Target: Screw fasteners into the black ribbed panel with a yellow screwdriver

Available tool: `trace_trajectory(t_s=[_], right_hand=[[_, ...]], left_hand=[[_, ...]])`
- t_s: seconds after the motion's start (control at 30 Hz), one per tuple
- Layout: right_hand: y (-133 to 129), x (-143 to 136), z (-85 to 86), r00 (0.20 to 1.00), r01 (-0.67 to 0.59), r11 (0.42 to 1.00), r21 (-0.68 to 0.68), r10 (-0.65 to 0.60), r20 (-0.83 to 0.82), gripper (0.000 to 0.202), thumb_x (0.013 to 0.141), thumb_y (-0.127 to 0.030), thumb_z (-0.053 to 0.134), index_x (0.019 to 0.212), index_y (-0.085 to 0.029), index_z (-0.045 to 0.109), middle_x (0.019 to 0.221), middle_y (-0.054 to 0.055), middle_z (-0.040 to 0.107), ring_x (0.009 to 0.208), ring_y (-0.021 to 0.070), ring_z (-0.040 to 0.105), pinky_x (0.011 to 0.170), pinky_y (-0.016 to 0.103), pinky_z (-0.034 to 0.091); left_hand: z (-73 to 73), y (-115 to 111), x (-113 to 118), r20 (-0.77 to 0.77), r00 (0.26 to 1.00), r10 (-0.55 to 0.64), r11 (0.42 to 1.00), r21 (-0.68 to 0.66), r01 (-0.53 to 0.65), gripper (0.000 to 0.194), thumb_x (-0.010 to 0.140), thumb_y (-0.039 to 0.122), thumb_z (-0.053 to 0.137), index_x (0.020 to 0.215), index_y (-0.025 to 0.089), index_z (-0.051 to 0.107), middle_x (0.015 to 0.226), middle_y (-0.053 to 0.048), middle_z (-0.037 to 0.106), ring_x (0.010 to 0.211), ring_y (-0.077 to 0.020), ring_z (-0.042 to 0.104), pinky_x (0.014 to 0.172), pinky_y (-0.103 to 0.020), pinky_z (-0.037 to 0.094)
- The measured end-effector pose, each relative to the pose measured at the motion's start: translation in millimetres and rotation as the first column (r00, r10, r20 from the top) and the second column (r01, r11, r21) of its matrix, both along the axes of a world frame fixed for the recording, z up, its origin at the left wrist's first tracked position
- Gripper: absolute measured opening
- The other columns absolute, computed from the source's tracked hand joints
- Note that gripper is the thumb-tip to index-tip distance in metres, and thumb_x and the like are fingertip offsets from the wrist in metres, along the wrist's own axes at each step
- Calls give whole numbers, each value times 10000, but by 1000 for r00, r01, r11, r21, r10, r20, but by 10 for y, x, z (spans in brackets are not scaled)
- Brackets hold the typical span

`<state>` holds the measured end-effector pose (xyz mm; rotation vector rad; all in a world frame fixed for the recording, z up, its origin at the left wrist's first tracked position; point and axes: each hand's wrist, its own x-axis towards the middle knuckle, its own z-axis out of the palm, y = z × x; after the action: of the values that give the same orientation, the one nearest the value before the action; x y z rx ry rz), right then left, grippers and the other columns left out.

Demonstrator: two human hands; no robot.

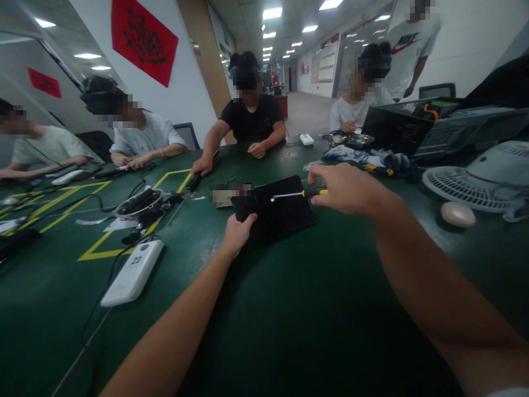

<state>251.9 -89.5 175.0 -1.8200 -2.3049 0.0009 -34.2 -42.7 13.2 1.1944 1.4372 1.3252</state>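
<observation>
A flat black panel-like piece [285, 218] is held tilted over the green table in front of me. My left hand [239, 234] grips its near left edge, thumb on top and the other fingers hidden beneath. In my right hand [343, 187] is a screwdriver [289, 194] with a yellow and black handle, pinched between thumb and fingers. Its shaft points left across the panel, and the tip is by a small bright spot on the surface. Whether the tip touches a screw I cannot tell. A partly blurred beige piece [225, 196] lies just behind the panel's left corner.
A white power bank [133, 273] marked 22 lies left on the green table [314, 309]. Cables and a round metal-rimmed item [140, 203] lie beyond it. At right are a white fan [479, 173], a pinkish oval object [458, 214] and another screwdriver [378, 169]. Several people sit around.
</observation>
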Motion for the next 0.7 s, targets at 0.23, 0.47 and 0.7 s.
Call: trace_trajectory(t_s=[0.23, 0.47, 0.7], right_hand=[[-23, -75, -23, 1000, 27, 998, 60, -27, 0, 203, 900, -293, 723, 1078, -242, 806, 1034, 102, 795, 957, 302, 705, 733, 374, 443], [-26, -145, -36, 998, 59, 997, 42, -59, 8, 233, 897, -274, 724, 1106, -260, 827, 1115, 111, 811, 1044, 340, 736, 751, 393, 469], [-8, -167, -50, 997, 75, 996, 38, -75, 14, 257, 899, -262, 736, 1138, -266, 830, 1148, 109, 816, 1079, 355, 744, 794, 416, 510]], left_hand=[[13, 3, -7, -15, 1000, -2, 1000, 8, 2, 424, 678, 444, 901, 971, 156, 797, 991, -113, 833, 934, -312, 777, 915, -445, 613], [-10, 19, -5, -44, 999, -9, 1000, -7, 9, 447, 678, 475, 869, 975, 153, 783, 969, -105, 823, 920, -311, 765, 897, -447, 599], [3, 10, -3, -48, 999, -7, 1000, -2, 7, 410, 693, 464, 853, 956, 159, 776, 964, -97, 815, 913, -302, 757, 882, -437, 595]])
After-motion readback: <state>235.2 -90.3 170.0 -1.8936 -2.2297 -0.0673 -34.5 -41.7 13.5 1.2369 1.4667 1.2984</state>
